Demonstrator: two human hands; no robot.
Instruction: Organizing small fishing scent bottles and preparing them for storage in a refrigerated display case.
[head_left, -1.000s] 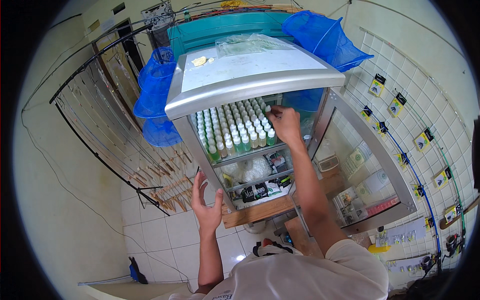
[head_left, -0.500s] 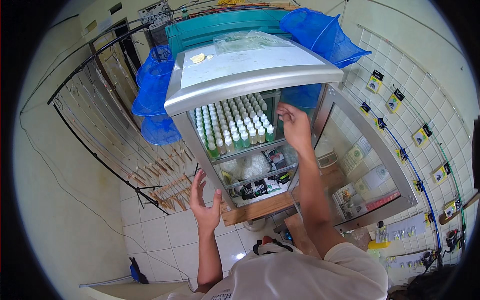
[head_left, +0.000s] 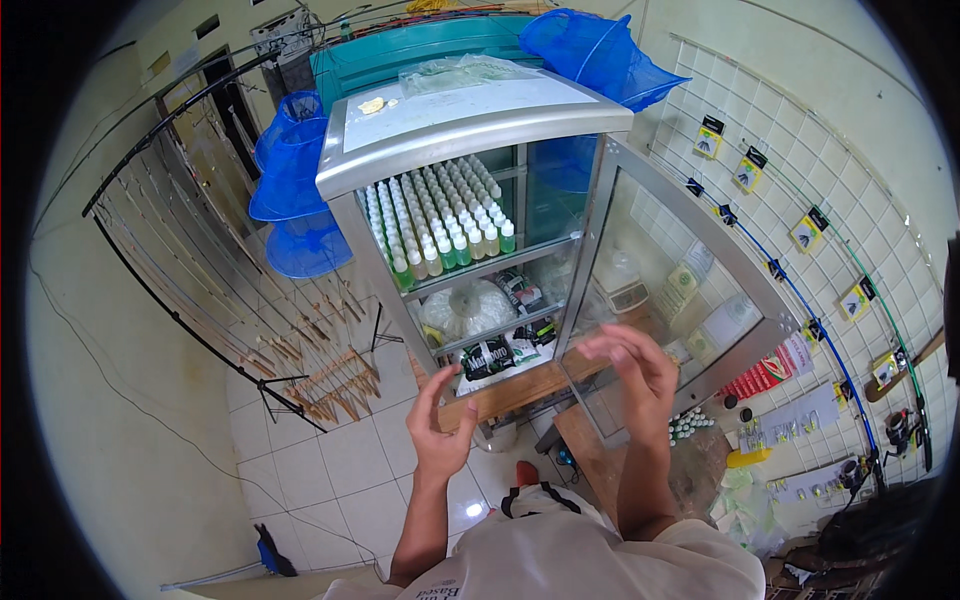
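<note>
Before the glass display cabinet, its door swung wide, both hands hover empty: left hand and right hand with fingers spread, near the lower shelf; small white-capped bottles crowd the upper shelf

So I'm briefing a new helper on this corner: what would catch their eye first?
Probably the glass display cabinet standing with its door swung open, its top shelf packed with rows of small white-capped bottles. Blue nets hang beside and behind it. In front of it, the left hand and right hand are raised, empty.
</note>
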